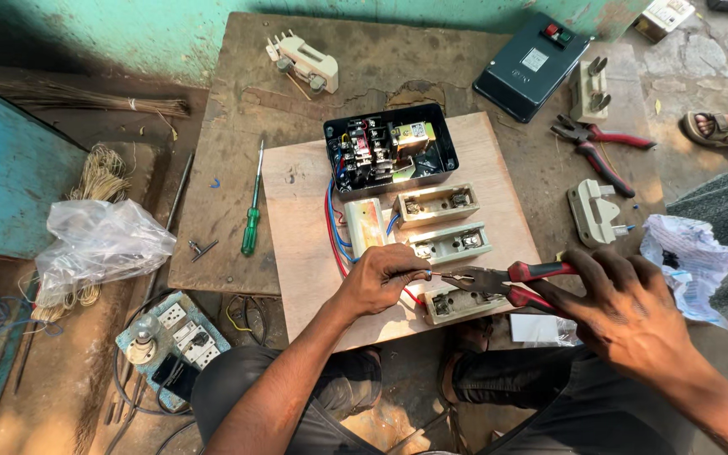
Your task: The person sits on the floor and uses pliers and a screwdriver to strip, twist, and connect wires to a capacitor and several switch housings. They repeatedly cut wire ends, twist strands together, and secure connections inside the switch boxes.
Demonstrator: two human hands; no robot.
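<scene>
Two hands meet over the board (305, 244): left hand (381, 278) fingers pinch a red wire (436, 275), its end pointing right. Right hand (625, 307) fingers wrap the pliers (499, 282), whose long axis runs leftward, tips at the wire, just beyond the left fingertips.

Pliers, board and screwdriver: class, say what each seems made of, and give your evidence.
Pliers: dark dull metal jaws; red handles look like rubber or plastic sleeves.
Board: pale plywood, by its grain and matt face.
Screwdriver: shiny steel shaft; translucent green handle, probably plastic.
</scene>
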